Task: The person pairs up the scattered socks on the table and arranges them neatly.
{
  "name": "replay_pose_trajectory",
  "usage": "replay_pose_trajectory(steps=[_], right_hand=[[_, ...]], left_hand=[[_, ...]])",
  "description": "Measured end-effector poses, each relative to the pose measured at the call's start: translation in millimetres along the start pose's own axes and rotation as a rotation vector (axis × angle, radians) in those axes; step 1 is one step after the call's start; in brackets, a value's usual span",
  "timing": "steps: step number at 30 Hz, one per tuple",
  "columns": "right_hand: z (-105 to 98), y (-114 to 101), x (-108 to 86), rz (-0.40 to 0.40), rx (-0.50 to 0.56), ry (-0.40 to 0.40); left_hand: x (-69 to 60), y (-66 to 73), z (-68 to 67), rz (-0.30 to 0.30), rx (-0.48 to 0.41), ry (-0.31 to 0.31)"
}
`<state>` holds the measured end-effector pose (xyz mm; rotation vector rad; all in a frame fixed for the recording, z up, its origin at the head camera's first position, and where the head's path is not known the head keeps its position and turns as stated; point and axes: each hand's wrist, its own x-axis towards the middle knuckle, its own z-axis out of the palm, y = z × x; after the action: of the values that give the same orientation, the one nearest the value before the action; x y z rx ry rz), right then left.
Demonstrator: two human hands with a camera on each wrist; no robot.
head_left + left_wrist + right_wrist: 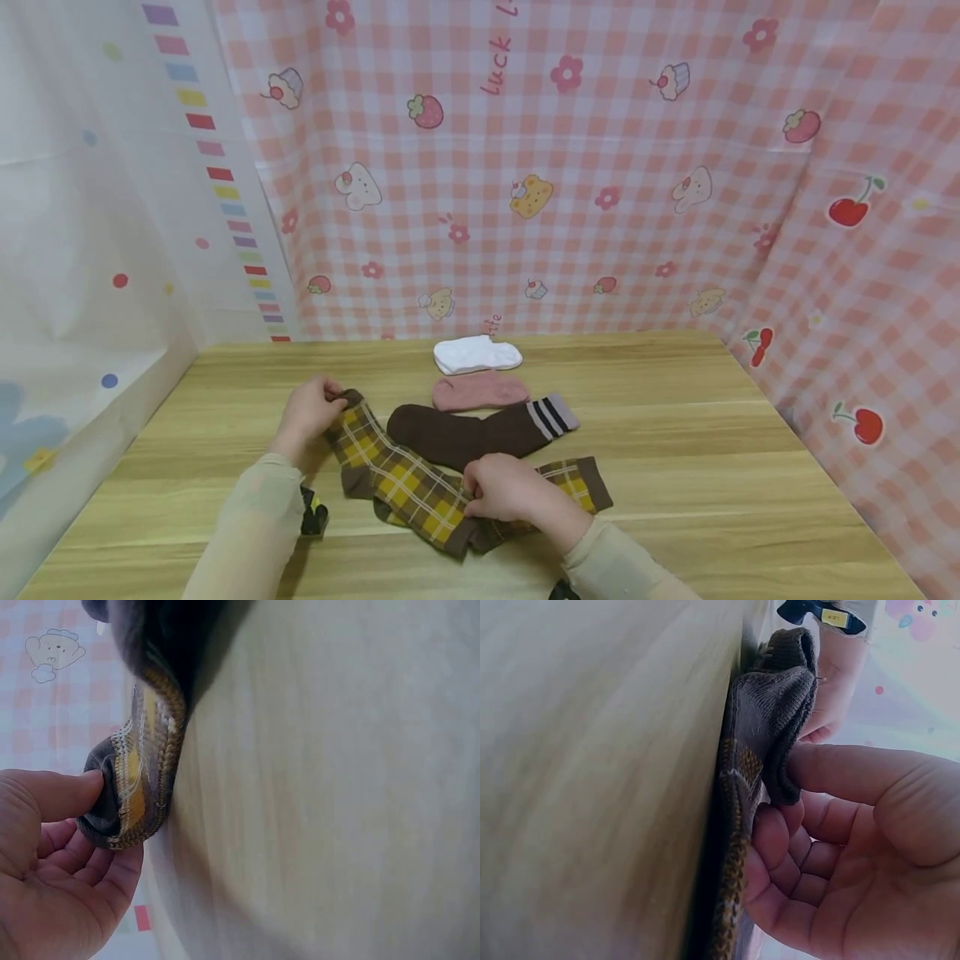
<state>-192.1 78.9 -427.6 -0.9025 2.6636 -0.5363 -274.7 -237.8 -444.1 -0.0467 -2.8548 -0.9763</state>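
A yellow-and-brown plaid sock lies slanted on the table in the head view. My left hand pinches its brown toe end, and the left wrist view shows the thumb and fingers of that hand on the dark knit. Over the cuff end, my right hand is bent down. In the right wrist view its thumb and fingers pinch a dark cuff edge. A second plaid sock stretches out to the right, partly beneath the first sock and my right hand.
Behind the plaid socks lies a dark brown sock with a striped cuff. Farther back are a pink sock and a white sock. The wooden table meets a checked curtain at its back edge.
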Motion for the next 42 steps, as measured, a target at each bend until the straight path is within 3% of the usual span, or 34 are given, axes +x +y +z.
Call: replay_pose_trajectory(steps=[12,24,29,36,42], right_hand=[[0.7,1.6,-2.4,-0.041,0.022,0.013],[-0.1,2.8,-3.8,-0.074,0.016,0.067],[-0.5,3.8,-4.6,-0.105,0.049,0.092],[-1.8,6.5,-6.8,-0.154,0.125,0.169],[-1.5,7.6,-7.7,-0.151,0.198,0.189]], left_hand=[[-4.0,0.5,-6.2,0.025,0.001,-0.015],[-8.7,0.9,-5.1,0.012,-0.025,0.059],[-10.5,-0.3,-4.8,0.010,-0.031,0.090],[-15.0,2.0,-7.3,-0.023,-0.028,0.088],[-18.3,3.3,-10.4,-0.023,-0.026,0.083]])
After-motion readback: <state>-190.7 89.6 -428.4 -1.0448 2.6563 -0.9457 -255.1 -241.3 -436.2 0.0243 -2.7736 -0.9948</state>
